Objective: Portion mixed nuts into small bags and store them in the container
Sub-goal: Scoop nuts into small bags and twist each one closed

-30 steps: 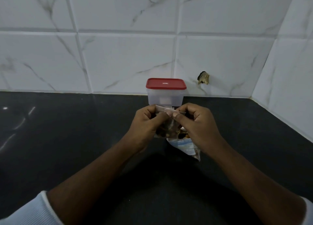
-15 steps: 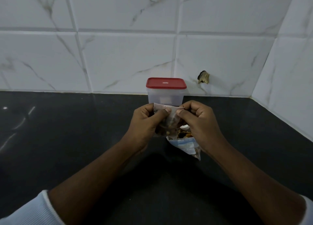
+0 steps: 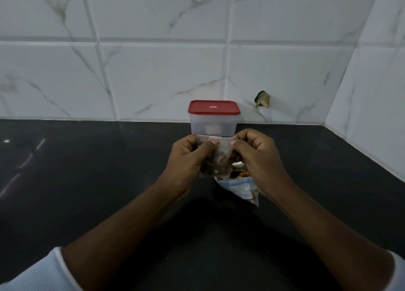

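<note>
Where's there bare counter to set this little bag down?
Left of the container and left hand, the dark counter lies bare back to the tiled wall. Another bare stretch runs right of the right hand toward the side wall. Crowded in the middle: both hands pinch the small bag by the open nut packet.

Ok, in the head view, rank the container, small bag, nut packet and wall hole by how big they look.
1. container, even with its base hidden.
2-3. small bag and nut packet: they look alike and both are partly covered, so they are not ranked.
4. wall hole.
</note>
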Motion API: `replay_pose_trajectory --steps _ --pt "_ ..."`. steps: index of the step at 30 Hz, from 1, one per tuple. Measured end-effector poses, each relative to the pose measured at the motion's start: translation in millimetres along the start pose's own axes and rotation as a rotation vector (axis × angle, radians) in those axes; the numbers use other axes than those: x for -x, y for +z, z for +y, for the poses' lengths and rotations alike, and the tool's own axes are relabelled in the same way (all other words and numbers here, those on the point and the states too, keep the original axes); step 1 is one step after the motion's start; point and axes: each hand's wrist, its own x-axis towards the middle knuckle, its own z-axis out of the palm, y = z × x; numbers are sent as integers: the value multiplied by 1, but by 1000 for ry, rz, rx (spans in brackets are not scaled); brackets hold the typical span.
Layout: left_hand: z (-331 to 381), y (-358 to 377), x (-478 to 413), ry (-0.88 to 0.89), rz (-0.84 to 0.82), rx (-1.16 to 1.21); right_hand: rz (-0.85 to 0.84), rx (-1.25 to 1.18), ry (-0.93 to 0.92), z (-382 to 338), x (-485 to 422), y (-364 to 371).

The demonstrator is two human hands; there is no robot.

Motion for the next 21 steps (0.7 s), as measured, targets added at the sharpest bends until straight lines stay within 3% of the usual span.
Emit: replay_pose_trajectory --steps 3,13,21 --pt "0 -1 0 25 -3 -33 -43 -61 50 -3 2 2" --pt "3 -3 1 17 -106 -22 -79 74 -30 -2 2 1" --pt "6 -1 -1 -9 -43 26 -56 17 7 -4 0 1"
